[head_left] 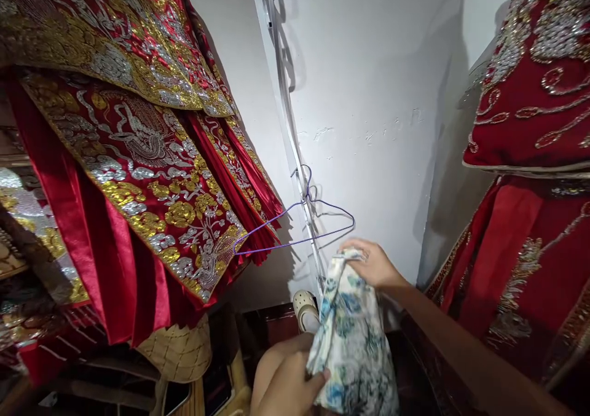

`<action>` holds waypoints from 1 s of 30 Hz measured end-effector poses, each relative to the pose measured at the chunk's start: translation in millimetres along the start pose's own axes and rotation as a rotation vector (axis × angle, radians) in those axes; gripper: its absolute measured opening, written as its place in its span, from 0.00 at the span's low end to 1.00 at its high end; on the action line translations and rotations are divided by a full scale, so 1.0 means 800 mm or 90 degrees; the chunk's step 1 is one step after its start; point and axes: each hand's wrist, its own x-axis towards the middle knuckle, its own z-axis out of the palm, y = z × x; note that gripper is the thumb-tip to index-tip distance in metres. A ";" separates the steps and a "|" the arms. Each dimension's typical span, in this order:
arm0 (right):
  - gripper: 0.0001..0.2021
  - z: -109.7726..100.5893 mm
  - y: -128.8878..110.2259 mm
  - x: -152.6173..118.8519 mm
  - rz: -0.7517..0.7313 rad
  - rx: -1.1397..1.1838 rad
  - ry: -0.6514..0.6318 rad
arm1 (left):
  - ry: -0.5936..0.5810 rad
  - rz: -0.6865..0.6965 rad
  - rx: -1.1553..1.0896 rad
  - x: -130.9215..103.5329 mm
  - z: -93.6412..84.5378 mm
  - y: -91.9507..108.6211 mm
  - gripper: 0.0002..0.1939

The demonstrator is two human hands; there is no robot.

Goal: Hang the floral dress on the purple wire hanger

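A white floral cloth garment (353, 336) with blue and green print hangs in folds between my two hands, low in the middle of the head view. My right hand (371, 263) pinches its gathered top edge. At the lower left side of the cloth, my left hand (292, 382) grips it, with the thumb lying over the fabric. The exact kind of garment does not show. Just above and to the left, a bare purple wire hanger (283, 244) hangs by its hook, apart from both hands.
A white metal rail (281, 90) runs along the pale wall (369, 66). Red gowns with gold and silver embroidery (170, 188) hang at left; a beaded red gown (530, 109) hangs at right. Below are a clog (304, 305), a woven basket (182, 351) and a phone (177, 397).
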 end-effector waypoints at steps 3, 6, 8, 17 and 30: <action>0.21 0.014 0.017 0.053 -0.030 0.022 0.010 | 0.039 -0.068 0.105 0.002 -0.033 -0.016 0.16; 0.15 0.035 0.040 0.084 -0.025 0.015 -0.027 | 0.056 -0.111 0.211 0.012 -0.079 -0.015 0.24; 0.10 0.041 0.054 0.087 -0.032 -0.005 -0.045 | 0.062 -0.118 0.268 0.019 -0.105 -0.014 0.23; 0.11 -0.032 0.031 0.024 0.028 -0.111 0.073 | 0.286 0.066 0.213 0.050 -0.158 0.013 0.18; 0.23 -0.068 -0.005 0.000 -0.074 -0.175 0.149 | 0.328 0.261 0.175 0.156 -0.181 0.099 0.16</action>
